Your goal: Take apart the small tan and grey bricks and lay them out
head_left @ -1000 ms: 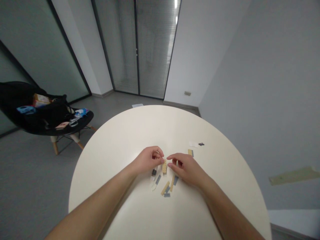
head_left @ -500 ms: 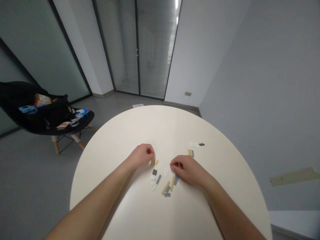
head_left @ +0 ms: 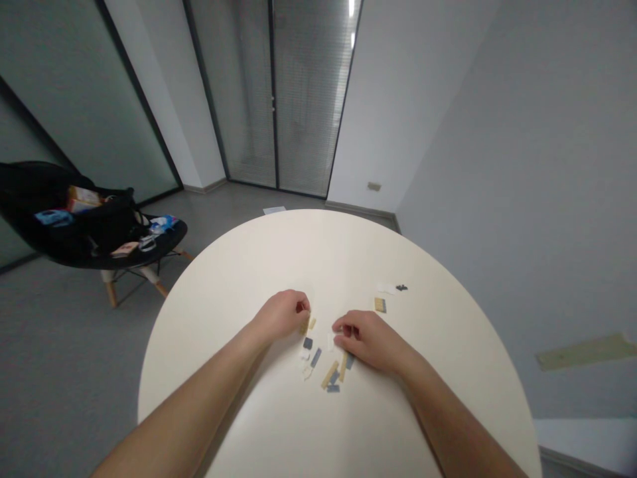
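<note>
"So, what lies nearest on the round, cream-white worktop (head_left: 298,438)?"

"With the dark, squarish piece (head_left: 308,343) as the clock's centre, a small, flat grey piece (head_left: 333,388) is at five o'clock, and just beyond it are two long, narrow tan strips (head_left: 328,376)."

"And the hands?"

"The right hand (head_left: 365,340) is at three o'clock, thumb and forefinger apart, tips just beside a thin white piece (head_left: 330,342). The left hand (head_left: 281,315) is between ten and eleven."

"Gripping anything?"

"Its curled fingertips are at an oblong tan brick (head_left: 304,328), towards twelve; I cannot tell whether they clamp it."

"Farther out?"

"At two o'clock, a squarish tan-and-grey block (head_left: 380,305), then a small, irregular black piece (head_left: 401,287). Past the worktop's edge, a black chair with pale wooden legs (head_left: 14,206) stands at ten, carrying a black bag (head_left: 114,222)."
</note>
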A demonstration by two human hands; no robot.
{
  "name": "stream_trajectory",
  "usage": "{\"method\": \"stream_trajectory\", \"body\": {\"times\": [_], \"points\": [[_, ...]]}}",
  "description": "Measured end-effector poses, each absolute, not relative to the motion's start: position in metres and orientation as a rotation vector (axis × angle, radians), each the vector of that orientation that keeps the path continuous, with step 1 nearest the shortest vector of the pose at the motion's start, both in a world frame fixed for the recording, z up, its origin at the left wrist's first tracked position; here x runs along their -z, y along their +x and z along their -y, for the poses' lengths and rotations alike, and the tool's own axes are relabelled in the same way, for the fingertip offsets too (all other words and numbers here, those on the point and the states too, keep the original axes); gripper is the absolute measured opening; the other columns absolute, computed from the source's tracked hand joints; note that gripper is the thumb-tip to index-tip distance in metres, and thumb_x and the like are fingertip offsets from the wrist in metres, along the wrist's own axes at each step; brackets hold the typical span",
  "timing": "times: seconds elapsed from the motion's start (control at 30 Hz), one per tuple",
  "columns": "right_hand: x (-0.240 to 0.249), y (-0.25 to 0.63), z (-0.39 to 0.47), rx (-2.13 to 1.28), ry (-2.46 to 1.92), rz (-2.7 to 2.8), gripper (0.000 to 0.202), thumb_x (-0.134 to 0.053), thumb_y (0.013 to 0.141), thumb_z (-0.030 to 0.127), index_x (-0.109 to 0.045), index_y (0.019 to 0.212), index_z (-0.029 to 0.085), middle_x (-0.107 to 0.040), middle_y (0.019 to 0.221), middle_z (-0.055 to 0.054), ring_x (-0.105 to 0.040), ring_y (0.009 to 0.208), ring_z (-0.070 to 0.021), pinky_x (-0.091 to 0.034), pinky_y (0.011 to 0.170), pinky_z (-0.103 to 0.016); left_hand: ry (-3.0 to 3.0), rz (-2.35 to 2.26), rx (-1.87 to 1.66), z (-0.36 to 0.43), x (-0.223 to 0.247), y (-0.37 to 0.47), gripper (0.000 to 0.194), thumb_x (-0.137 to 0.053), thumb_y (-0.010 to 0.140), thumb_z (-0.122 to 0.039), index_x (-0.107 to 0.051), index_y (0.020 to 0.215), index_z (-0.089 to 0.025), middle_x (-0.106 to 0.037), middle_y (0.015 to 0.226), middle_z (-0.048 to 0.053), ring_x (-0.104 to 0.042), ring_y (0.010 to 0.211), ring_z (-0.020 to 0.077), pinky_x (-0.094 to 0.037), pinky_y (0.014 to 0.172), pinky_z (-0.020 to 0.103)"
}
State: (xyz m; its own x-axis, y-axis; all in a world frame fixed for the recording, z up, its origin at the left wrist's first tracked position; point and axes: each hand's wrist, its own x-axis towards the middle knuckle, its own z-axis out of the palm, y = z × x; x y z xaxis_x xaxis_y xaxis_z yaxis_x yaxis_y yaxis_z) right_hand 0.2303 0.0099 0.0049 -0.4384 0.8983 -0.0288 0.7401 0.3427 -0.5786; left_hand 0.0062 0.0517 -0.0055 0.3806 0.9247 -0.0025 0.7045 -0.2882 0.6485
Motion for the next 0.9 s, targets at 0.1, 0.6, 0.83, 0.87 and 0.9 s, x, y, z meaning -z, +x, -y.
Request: {"method": "stream_trajectory", "body": {"times": [0.1,0.6,0.83,0.87,0.9], "points": [[-0.003,0.227,-0.009,-0.763,-1.466,2.322,0.026,-0.07,0.073,0.029,-0.07,0.098,0.022,-0.065,0.081,-0.002,-0.055,0.073,-0.0151,-0.039,0.067,-0.025,2.098,-1.354,-0.523,-0.05,0.003,0.007,0.02,-0.051,0.07,-0.017,-0.07,0.075,-0.018,-0.068,0.073,0.003,-0.057,0.066,0.0163,-0.037,0.058,0.025],[0.001,0.218,-0.007,-0.847,-1.408,2.231,0.018,-0.073,0.066,0.017,-0.061,0.079,0.018,-0.058,0.074,0.002,-0.047,0.062,-0.0096,-0.035,0.059,-0.021,2.18,-1.146,-0.584,-0.041,0.001,0.02,0.016,-0.053,0.078,-0.021,-0.069,0.078,-0.018,-0.064,0.074,0.002,-0.055,0.069,0.0146,-0.038,0.062,0.023],[0.006,0.227,-0.015,-1.113,-1.347,1.779,0.015,-0.069,0.073,0.03,-0.062,0.072,0.017,-0.055,0.059,0.003,-0.048,0.053,-0.0094,-0.036,0.049,-0.021,1.96,-0.969,-0.65,-0.028,-0.005,0.029,0.02,-0.054,0.085,-0.033,-0.068,0.086,-0.018,-0.064,0.072,0.0,-0.053,0.063,0.0108,-0.039,0.059,0.021],[0.006,0.229,-0.016,-1.143,-1.323,1.719,0.016,-0.069,0.073,0.032,-0.063,0.073,0.017,-0.058,0.06,0.002,-0.05,0.054,-0.01,-0.039,0.05,-0.022,1.925,-0.955,-0.682,-0.027,-0.006,0.029,0.02,-0.055,0.085,-0.033,-0.068,0.088,-0.017,-0.064,0.074,0.0,-0.053,0.064,0.0106,-0.039,0.06,0.021],[0.005,0.23,-0.018,-1.17,-1.299,1.678,0.017,-0.069,0.073,0.033,-0.064,0.075,0.017,-0.06,0.062,0.001,-0.053,0.055,-0.0106,-0.042,0.052,-0.023,1.896,-0.95,-0.714,-0.027,-0.006,0.029,0.02,-0.056,0.085,-0.033,-0.067,0.089,-0.017,-0.065,0.076,0.0,-0.053,0.065,0.0106,-0.04,0.06,0.021]]}}
